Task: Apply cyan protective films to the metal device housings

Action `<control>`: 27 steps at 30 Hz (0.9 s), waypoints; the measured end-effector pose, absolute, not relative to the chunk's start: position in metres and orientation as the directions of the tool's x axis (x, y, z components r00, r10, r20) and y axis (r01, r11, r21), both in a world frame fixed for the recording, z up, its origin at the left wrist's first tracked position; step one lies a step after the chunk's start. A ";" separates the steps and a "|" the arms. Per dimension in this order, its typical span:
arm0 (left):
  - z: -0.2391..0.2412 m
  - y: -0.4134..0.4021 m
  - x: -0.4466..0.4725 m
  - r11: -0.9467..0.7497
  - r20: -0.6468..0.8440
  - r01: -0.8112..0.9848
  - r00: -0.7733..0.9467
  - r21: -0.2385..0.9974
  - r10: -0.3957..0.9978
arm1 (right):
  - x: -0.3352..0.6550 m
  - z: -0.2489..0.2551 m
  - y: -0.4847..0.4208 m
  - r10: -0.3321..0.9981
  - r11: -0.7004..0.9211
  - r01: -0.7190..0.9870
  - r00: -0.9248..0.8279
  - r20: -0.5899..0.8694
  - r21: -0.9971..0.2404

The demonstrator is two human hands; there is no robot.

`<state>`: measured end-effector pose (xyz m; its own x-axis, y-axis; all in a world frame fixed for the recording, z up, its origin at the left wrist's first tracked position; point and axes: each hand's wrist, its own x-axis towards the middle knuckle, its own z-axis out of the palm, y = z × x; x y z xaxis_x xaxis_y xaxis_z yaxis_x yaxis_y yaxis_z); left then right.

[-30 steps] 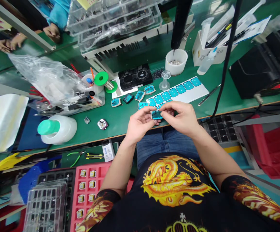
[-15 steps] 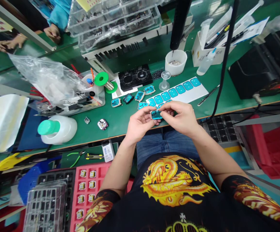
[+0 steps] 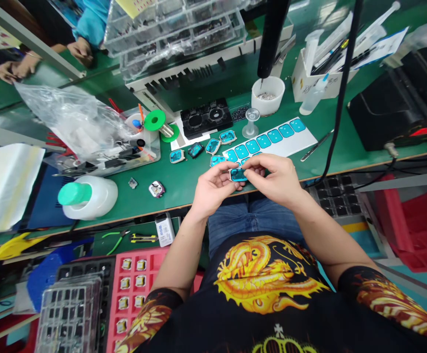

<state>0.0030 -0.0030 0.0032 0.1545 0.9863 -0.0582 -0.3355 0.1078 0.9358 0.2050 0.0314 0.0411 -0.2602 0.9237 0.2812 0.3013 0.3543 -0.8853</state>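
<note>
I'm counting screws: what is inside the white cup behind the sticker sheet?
The white cup holds a small pile of tiny metal bits, too small to identify. A black tool's tip hangs over it. The cup's bottom is hidden.

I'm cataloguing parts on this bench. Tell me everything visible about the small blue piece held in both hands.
The blue piece is a small rounded rectangle with a pale rim and glossy teal face. It is held flat, face up, above the table's near edge, pinched between the left hand and right hand. Finer detail is too small to tell.

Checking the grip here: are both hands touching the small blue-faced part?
Touching. The head view shows left hand and right hand pinching the small blue-faced part at its ends.
</note>
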 end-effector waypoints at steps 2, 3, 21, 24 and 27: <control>0.002 -0.003 0.003 0.105 -0.057 -0.328 0.152 0.939 0.987 | 0.205 0.042 0.031 0.923 0.356 0.301 -0.260 0.282 -0.885; 0.002 -0.003 0.003 0.103 -0.055 -0.326 0.153 0.940 0.987 | 0.205 0.042 0.031 0.922 0.359 0.299 -0.261 0.286 -0.884; 0.005 -0.004 0.005 0.106 -0.062 -0.337 0.138 0.936 0.988 | 0.204 0.043 0.029 0.912 0.379 0.294 -0.283 0.299 -0.877; 0.005 -0.004 0.006 0.106 -0.066 -0.339 0.126 0.935 0.990 | 0.204 0.046 0.027 0.910 0.386 0.302 -0.279 0.306 -0.871; 0.006 -0.004 0.007 0.101 -0.065 -0.348 0.116 0.932 0.991 | 0.204 0.050 0.024 0.906 0.406 0.302 -0.260 0.335 -0.863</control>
<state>0.0074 -0.0041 0.0064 0.1157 0.9912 -0.0646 -0.3476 0.1014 0.9322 0.2044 0.0242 0.0499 -0.2598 0.9056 0.3351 0.3019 0.4058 -0.8626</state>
